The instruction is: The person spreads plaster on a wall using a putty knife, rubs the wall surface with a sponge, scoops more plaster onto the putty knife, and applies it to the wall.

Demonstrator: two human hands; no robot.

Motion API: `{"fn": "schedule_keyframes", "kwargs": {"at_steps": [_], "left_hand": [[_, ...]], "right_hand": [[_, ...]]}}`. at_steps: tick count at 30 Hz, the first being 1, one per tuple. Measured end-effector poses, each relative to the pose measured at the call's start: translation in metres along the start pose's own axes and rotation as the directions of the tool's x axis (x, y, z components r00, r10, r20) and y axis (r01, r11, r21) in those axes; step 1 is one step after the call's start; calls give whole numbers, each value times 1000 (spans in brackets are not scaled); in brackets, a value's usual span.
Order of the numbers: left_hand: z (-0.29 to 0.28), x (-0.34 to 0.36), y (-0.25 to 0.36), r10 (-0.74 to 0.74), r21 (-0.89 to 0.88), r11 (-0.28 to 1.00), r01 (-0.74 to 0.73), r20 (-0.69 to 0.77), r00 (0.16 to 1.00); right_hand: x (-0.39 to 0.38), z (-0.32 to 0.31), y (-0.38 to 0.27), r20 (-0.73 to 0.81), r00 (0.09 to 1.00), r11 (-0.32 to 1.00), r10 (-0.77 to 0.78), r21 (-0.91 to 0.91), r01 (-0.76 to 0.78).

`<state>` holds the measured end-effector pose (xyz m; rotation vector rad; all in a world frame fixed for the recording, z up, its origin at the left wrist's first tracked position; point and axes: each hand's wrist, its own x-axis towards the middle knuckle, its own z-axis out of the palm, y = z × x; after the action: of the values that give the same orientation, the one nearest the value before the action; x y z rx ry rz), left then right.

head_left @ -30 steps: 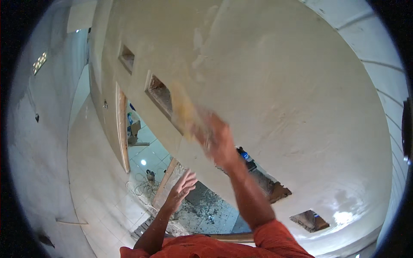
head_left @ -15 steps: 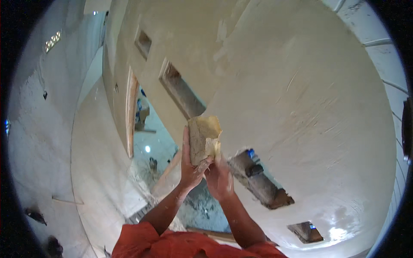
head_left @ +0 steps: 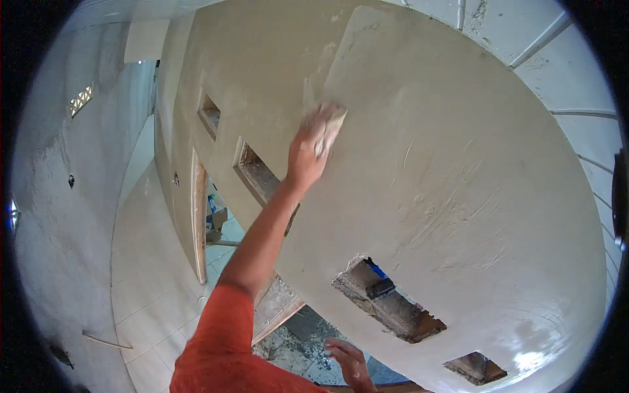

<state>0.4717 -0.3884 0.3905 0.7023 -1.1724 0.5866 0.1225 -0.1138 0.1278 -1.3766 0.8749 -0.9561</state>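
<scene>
While the left hand (head_left: 310, 141) grips it, the sponge (head_left: 339, 117) juts out rightward.

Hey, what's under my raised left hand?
Under your left hand is a pale tan piece, its edge showing past the fingers. Its rest is hidden, as is the patch of beige wall behind, so I can't tell whether they touch.

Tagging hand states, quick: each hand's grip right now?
Left hand: closed, holding a pale sponge-like block.
Right hand: open, fingers slightly bent, nothing visible in it.
</scene>
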Motion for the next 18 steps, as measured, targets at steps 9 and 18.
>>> {"fn": "schedule_keyframes", "kwargs": {"at_steps": [9,18], "left_hand": [[33,188,-37,146,-47,985,-164,-257,955],[7,-57,-9,-197,-96,978,183,-160,967]], "right_hand": [[-77,-75,75,-370,896,961,244,218,-172],[-50,-70,60,-339,891,937,303,278,-213]]}}
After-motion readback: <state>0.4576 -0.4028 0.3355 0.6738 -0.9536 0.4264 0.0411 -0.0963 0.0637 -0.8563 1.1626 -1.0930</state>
